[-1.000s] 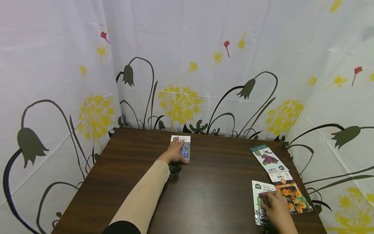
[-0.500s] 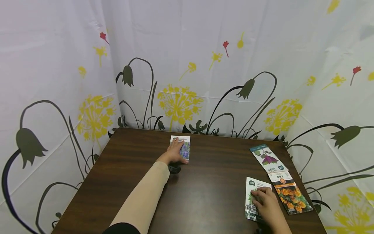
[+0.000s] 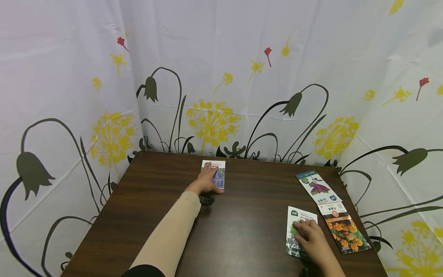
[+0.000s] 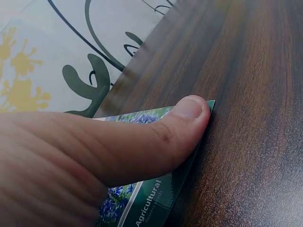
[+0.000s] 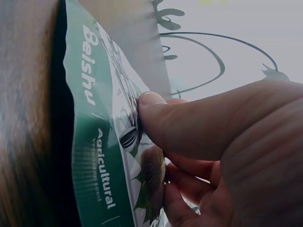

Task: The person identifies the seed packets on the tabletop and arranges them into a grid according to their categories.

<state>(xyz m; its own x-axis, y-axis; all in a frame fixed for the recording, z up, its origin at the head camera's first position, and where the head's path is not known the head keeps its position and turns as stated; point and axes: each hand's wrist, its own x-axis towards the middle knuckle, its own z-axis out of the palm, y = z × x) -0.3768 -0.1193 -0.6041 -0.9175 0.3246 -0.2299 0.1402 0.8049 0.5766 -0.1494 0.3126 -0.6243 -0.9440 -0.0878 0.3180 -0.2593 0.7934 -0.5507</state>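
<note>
At the far side of the table, my left hand [image 3: 207, 181] rests on a seed packet [image 3: 219, 180] with a white top and purple-blue flowers, fingers spread. In the left wrist view its thumb [image 4: 161, 146] lies along the packet's green edge. Nearer, on the right, my right hand [image 3: 314, 239] pinches a white and green seed packet [image 3: 291, 244] with bent fingers. The right wrist view shows the thumb and fingers gathered on that packet's printed face, its green lower band [image 5: 92, 127] standing over a dark shadow on the table.
Two more packets lie end to end along the table's right edge: one with a purple flower [image 3: 318, 187], one with orange flowers [image 3: 346, 232]. The dark wooden table [image 3: 242, 231] meets a white flower-print curtain [image 3: 242, 46] at the back and sides.
My right hand has moved left and slightly away from me with the white and green seed packet, leaving the orange-flower packet uncovered. My left hand has stayed on its packet.
</note>
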